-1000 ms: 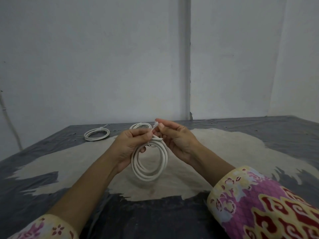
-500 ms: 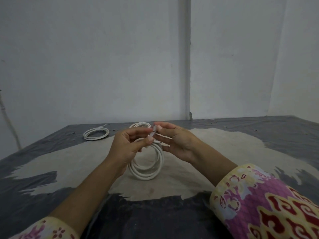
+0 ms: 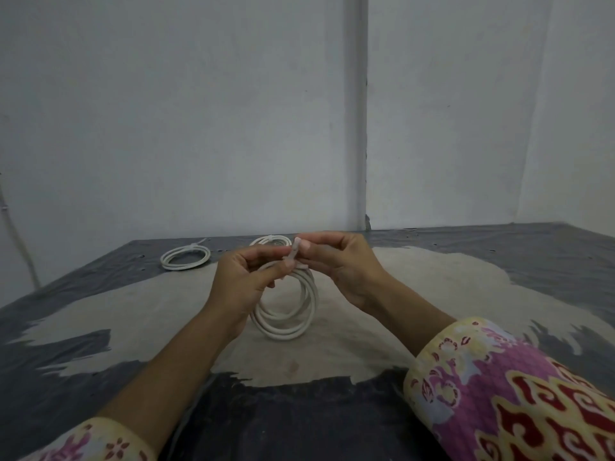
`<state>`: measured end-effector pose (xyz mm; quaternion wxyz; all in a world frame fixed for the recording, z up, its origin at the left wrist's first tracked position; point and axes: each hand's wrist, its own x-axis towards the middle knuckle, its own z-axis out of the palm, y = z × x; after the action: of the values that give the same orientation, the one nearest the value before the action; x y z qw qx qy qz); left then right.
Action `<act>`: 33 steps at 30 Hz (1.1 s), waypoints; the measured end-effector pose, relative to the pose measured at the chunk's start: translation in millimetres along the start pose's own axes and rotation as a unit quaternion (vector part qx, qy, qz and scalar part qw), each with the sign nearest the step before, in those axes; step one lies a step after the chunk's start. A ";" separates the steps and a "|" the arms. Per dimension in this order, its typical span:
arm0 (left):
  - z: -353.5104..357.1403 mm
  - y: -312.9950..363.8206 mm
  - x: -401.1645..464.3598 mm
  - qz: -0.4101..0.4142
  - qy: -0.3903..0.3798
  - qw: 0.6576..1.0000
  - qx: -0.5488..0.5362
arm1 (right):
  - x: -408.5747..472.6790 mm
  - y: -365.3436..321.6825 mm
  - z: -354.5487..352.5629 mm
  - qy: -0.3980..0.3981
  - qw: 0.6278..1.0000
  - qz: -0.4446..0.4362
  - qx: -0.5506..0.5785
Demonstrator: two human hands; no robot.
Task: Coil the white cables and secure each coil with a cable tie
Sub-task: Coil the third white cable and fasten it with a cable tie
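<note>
At the centre of the tabletop (image 3: 466,277), the coil in hand (image 3: 289,314) hangs upright from both hands, its lowest turn close to or resting on the pale patch of the surface; contact cannot be confirmed. The left hand (image 3: 248,281) pinches the top of the coil at its 12 o'clock point, fingers curled and clamped on the bunched turns. The right hand (image 3: 336,267) pinches the cable tie (image 3: 295,249), which stands nearly upright between thumb and forefinger, fingers closed on the strip. Whether the tail has entered the tie head is too small to tell

Procedure for the step in hand, judged as fastening the tie:
1. Hold all turns flat and parallel under the left hand so that no turn escapes the loop
2. Feed the tail through the head, then pull steadily along the line of the strip, not sideways
3. Tighten until the turns stop sliding; excess tension is likely to kink the cable

Two tied coils lie flat toward the far edge: the far-left coil (image 3: 185,257) at 11 o'clock from the hands, well apart, and the far-centre coil (image 3: 270,240) at 12 o'clock, partly hidden behind the fingers
</note>
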<state>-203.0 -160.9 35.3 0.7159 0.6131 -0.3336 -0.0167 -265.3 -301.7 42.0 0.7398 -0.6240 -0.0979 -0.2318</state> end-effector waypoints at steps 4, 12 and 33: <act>2.4 0.6 -1.1 0.004 0.009 1.000 -0.003 | 0.0 1.9 5.3 0.056 0.993 -0.058 -0.088; 3.2 0.7 0.2 0.005 0.016 0.999 0.045 | -0.6 3.1 8.1 0.116 0.982 -0.078 -0.128; 3.5 0.8 2.6 -0.011 0.018 1.000 -0.010 | 2.3 -6.8 5.5 0.121 0.984 -0.007 -0.128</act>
<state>-203.0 -164.8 37.3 0.7275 0.6098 -0.3139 -0.0170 -265.6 -297.7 50.0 0.6584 -0.6802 0.0182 -0.3217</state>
